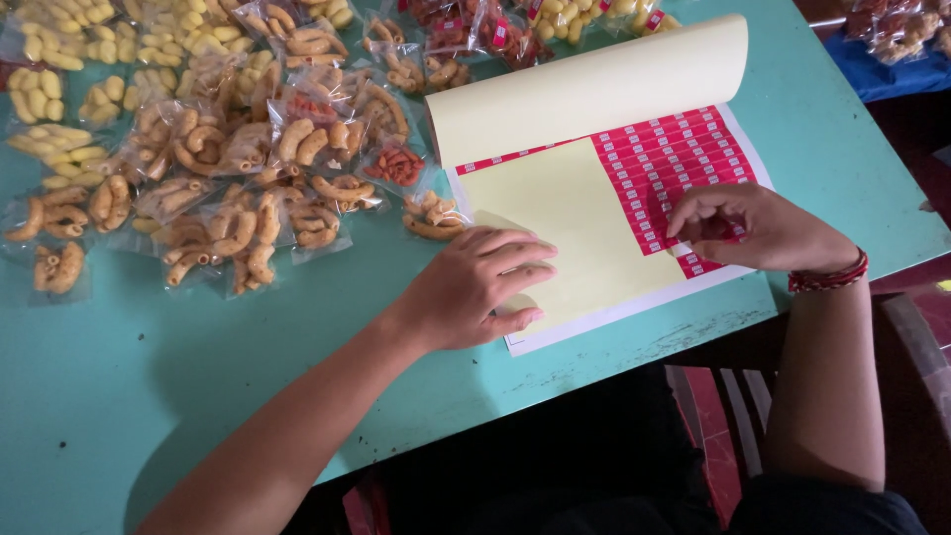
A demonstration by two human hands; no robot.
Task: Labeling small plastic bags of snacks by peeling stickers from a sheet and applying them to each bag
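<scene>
A pad of sticker sheets [570, 213] lies open on the turquoise table [149, 376], its top pale yellow backing page [584, 89] curled up and back. Rows of small red stickers [669, 149] fill the right part of the open sheet; the left part is bare yellow. My left hand [480, 287] rests flat on the bare yellow area near the pad's front edge, holding it down. My right hand [748, 228], with a red bracelet [830, 277] at the wrist, pinches at a red sticker at the lower edge of the sticker block.
Several small clear bags of orange-brown curled snacks [223, 188] are spread over the table's left and back. Bags of pale yellow puffed snacks [69, 79] lie at the far left. More bags sit on a blue surface [887, 59] at top right. A chair [733, 416] stands below the table edge.
</scene>
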